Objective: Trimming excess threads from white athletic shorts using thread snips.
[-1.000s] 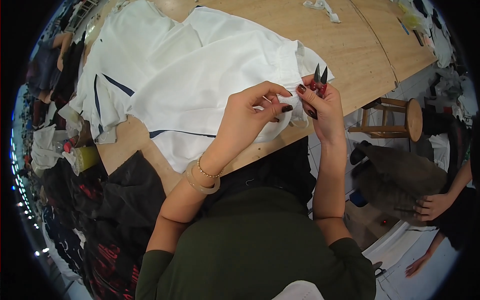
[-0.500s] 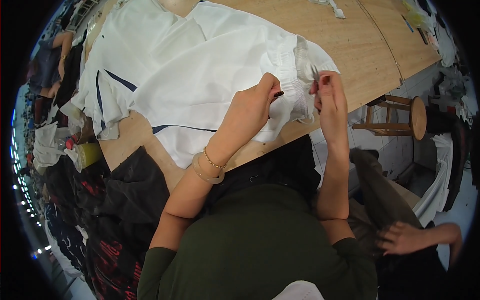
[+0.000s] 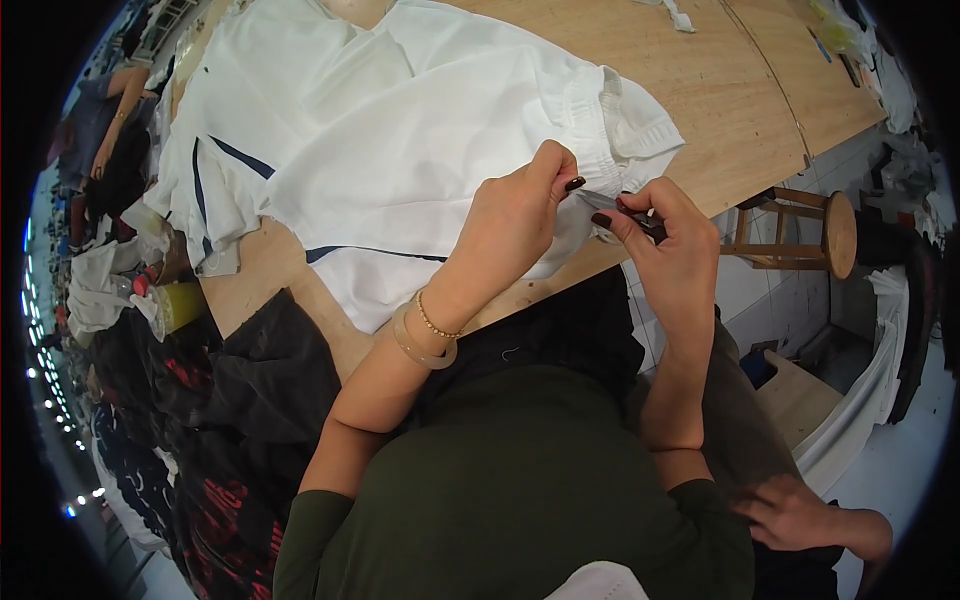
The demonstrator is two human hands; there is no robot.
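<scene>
Swung leftward, gripped in your right hand point(image 3: 675, 242), the thread snips point(image 3: 600, 202) point at your pinched left hand point(image 3: 510, 218), its contents unclear, over the white elastic-waisted garment point(image 3: 430, 150) on the wooden table point(image 3: 725, 110), so keep them clear of skin and cloth.

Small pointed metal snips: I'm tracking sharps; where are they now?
In the head view, right of centre, the small pointed metal snips are in the right hand, pointing toward the left hand, by the white fabric garment.

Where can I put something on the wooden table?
Bare wooden table shows between the elastic waistband and tabletop seam; a smaller patch between the white garment and dark cloth. It's crowded around the left hand, right hand and snips.
</scene>
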